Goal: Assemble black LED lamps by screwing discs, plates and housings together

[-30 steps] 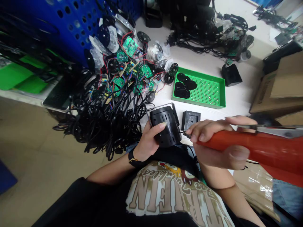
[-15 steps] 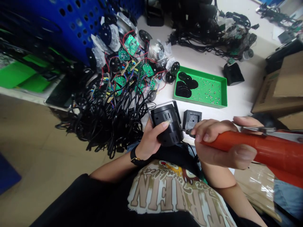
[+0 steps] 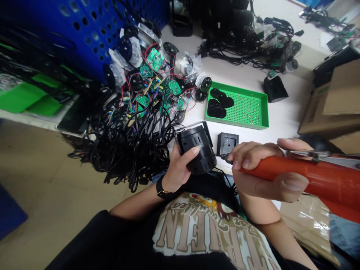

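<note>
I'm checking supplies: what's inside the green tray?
The green tray holds overlapping black discs at its left and scattered small metal pieces toward its right. What the discs cover is hidden.

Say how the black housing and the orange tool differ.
The housing is black; the tool is mostly orange. The housing is slotted and stubby; the tool is longer, with a metal strip. The left hand holds the housing, the right hand the tool. Both look rounded.

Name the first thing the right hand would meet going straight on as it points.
Probably the black housing in the left hand: the orange tool in the right hand points toward its side, though depth and contact are unclear.
</note>
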`<state>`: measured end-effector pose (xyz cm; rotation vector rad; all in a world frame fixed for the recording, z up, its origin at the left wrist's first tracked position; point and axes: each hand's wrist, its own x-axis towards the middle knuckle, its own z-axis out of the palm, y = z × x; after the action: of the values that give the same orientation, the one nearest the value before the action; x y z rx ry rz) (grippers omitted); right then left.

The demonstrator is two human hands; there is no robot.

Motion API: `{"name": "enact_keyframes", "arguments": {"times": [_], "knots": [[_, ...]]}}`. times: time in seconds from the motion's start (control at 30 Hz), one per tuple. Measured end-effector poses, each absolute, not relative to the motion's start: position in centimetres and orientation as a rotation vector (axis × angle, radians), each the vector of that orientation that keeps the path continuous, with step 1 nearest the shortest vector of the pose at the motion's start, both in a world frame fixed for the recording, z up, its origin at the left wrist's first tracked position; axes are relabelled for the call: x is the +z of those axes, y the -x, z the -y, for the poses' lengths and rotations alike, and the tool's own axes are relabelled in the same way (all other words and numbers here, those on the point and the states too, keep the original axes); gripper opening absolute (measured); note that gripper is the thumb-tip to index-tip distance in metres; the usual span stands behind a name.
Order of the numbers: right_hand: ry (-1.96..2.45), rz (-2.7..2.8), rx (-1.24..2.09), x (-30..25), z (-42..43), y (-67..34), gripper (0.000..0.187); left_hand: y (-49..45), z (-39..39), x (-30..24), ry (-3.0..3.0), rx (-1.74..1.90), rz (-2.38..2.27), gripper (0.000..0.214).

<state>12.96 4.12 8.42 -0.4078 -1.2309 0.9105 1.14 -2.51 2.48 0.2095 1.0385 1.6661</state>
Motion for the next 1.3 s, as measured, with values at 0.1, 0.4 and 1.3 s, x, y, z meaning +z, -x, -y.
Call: {"name": "enact_keyframes", "arguments": {"times": [0.1,0.4,1.3], "knots": [[0.420,1.249,0.897,8.5,-4.1,-13.1,0.030,-1.1,2.5,2.5,-0.220,1.669,-1.024,0.049],[0.380,1.240,0.982,9.4,-3.8,-13.9,0.031,-0.9,2.4,2.1,-0.177,1.706,-1.026,0.047],[0.475,1.204,1.193,11.8,-2.3,-16.2,0.035,-0.6,2.7,2.8,-0.096,1.486,-0.892,0.047]]}}
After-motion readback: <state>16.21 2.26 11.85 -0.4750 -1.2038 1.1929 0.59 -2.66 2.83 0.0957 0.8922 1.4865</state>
